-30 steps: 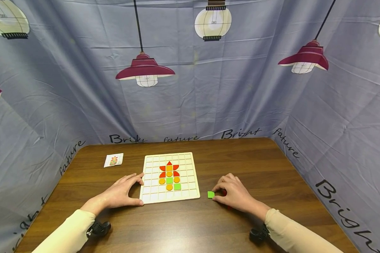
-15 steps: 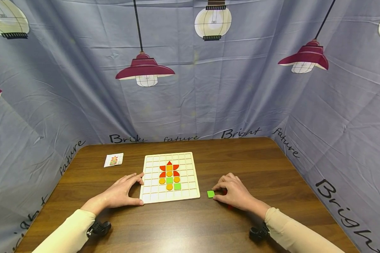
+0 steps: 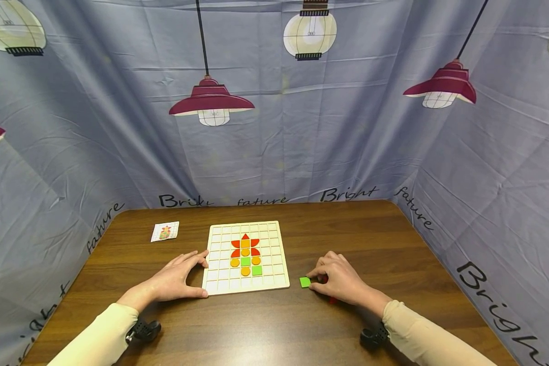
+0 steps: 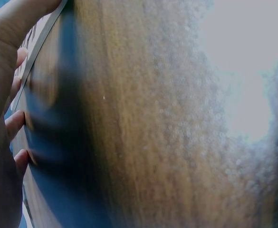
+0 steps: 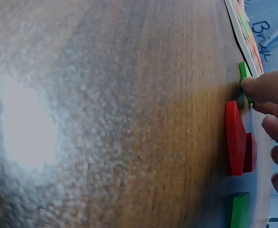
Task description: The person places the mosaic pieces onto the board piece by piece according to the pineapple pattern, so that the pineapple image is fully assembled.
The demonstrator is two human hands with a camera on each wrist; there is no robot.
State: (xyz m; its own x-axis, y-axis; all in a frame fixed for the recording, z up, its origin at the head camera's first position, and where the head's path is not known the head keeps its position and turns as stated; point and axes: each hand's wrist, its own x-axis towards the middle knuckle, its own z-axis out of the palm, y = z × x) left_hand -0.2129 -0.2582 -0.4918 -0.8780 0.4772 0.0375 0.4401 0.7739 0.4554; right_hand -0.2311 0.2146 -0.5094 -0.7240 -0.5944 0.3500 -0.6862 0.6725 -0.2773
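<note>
My left hand (image 3: 180, 278) rests at the left side of a cream grid board (image 3: 274, 279), its thumb at the near corner and a fingertip at the left edge. On the board, red, orange and green flat pieces form a pattern, with a red triangle (image 3: 245, 237) at the top. Right of the board, the thumb and forefinger of my right hand (image 3: 338, 278) pinch a green square tile (image 3: 305, 282) low over the table. Below that hand, the right wrist view shows a larger red piece (image 5: 234, 137), a smaller red piece (image 5: 250, 154) and a green block (image 5: 240, 211).
A small card (image 3: 164, 232) with a printed, similarly coloured pattern lies at the back left of the wooden table (image 3: 347, 223). A blue-grey curtain (image 3: 265, 152) printed with lamps stands behind and along both sides.
The head view has shifted very slightly. Both hands stay in place, the right one with the green tile between thumb and forefinger throughout.
</note>
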